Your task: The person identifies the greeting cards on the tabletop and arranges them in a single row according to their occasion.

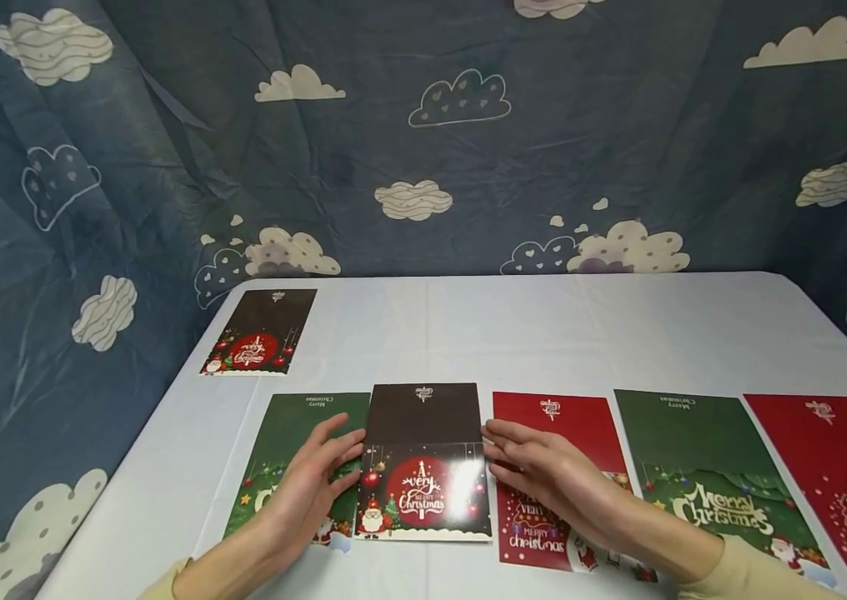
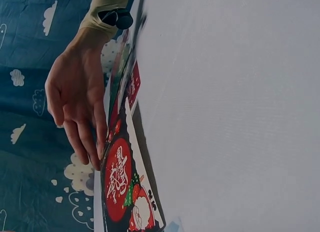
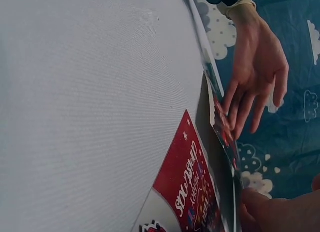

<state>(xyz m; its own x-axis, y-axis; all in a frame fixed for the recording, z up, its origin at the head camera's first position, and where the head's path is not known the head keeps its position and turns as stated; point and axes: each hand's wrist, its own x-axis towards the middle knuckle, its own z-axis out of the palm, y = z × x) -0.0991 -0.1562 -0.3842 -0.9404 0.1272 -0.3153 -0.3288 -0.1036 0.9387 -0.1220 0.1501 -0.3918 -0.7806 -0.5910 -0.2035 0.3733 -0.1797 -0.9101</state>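
Observation:
A dark brown Christmas card [image 1: 424, 417] with a red round print lies opened out between both hands, a crease across its middle. My left hand [image 1: 311, 471] has its fingertips at the card's left edge and reaches over a green card [image 1: 258, 446]. At the right edge are the fingertips of my right hand [image 1: 551, 467], which lies above a red card [image 1: 528, 525]. Fingers of both hands are extended, not curled. In the left wrist view, the brown card's printed half [image 2: 118, 179] tilts up, with a shadow under its near edge.
Another brown card [image 1: 258, 333] lies at the table's far left. To the right are a second green card [image 1: 724, 508] and a second red card [image 1: 836, 450], near the right side. A cloud-patterned blue curtain [image 1: 363, 150] hangs behind the white table [image 1: 513, 333].

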